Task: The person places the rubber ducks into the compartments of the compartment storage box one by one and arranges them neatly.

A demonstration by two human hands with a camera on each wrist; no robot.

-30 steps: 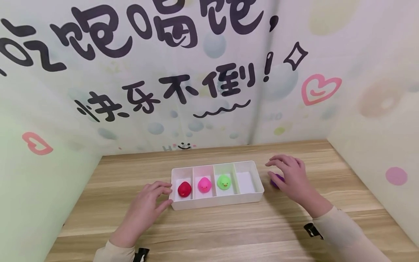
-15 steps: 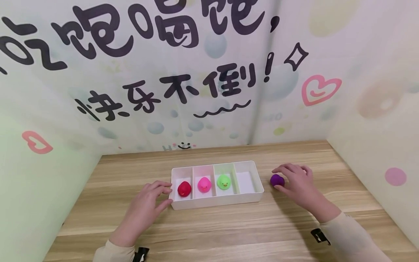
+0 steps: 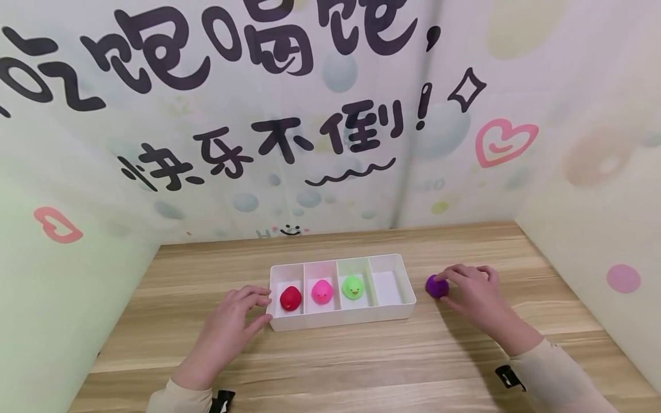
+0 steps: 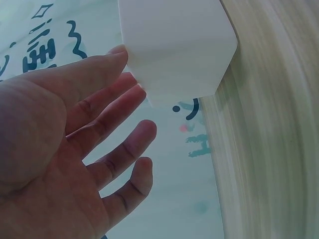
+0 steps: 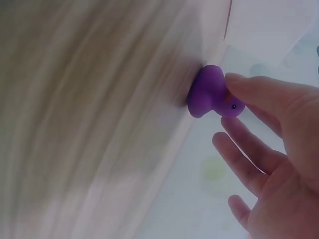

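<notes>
A white divided box (image 3: 341, 315) stands on the table with a red toy duck (image 3: 291, 298), a pink duck (image 3: 322, 292) and a green duck (image 3: 353, 287) in its first three compartments from the left. The fourth compartment holds nothing. My left hand (image 3: 225, 330) touches the box's left end with thumb and fingertips, the other fingers loosely spread in the left wrist view. Right of the box, a purple rubber duck (image 5: 207, 92) sits on the wood. My right hand (image 3: 477, 298) pinches its head between thumb and fingers; the remaining fingers are loosely bent.
The wood-grain table (image 3: 330, 367) meets a printed back wall (image 3: 222, 212) with large black lettering. Plain side walls close it in on the left and right. Black straps (image 3: 508, 377) circle both wrists.
My right hand has drawn back to the right and lowered, uncovering the purple duck, and its fingers have closed in on the duck's head. The left hand and box stay put.
</notes>
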